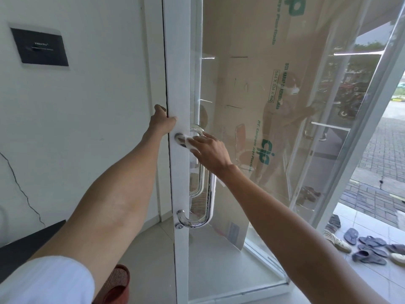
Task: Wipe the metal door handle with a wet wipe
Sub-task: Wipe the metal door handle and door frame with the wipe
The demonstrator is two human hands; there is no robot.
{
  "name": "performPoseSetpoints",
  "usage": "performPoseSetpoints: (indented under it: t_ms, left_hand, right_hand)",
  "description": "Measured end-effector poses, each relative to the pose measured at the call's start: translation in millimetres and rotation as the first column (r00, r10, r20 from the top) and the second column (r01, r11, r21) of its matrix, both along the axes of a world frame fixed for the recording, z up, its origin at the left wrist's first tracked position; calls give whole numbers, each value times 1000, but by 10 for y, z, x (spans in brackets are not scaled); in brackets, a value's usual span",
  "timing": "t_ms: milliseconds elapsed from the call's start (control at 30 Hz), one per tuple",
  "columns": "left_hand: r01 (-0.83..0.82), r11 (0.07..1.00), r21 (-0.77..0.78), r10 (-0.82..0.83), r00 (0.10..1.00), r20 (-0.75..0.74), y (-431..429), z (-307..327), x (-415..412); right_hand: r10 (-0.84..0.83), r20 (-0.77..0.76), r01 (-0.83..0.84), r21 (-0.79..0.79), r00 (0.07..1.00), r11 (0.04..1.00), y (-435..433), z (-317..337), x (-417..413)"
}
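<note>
A curved, shiny metal door handle runs down the white frame of a glass door. My right hand presses a white wet wipe against the handle's upper mount, where the bar meets the frame. The wipe is mostly hidden under my fingers. My left hand grips the edge of the door frame just above and left of that mount, with the fingers wrapped round the edge. A small keyhole sits below the handle's lower mount.
A white wall with a black plate is on the left. Cardboard sheets stand behind the glass. Several sandals lie on the tiled floor at the right. A reddish slipper is near my feet.
</note>
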State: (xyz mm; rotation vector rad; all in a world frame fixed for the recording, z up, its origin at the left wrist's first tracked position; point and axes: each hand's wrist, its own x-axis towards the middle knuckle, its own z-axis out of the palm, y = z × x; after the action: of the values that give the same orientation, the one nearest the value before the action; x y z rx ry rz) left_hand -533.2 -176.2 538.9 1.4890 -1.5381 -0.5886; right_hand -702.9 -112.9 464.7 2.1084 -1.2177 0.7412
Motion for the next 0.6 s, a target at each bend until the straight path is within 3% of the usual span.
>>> performPoseSetpoints:
  t_ms: [367, 500, 600]
  left_hand:
    - [-26, 1000, -3, 26, 994, 106, -63, 2, -75]
    - [-20, 1000, 4, 19, 992, 126, -119, 14, -88]
    - [-11, 1000, -4, 11, 993, 119, -136, -4, -79]
  right_hand:
    - [-82, -105, 92, 103, 991, 990, -97, 201, 303]
    - [34, 59, -40, 106, 998, 994, -92, 61, 86]
    - [113, 186, -116, 8, 976, 993, -180, -119, -104]
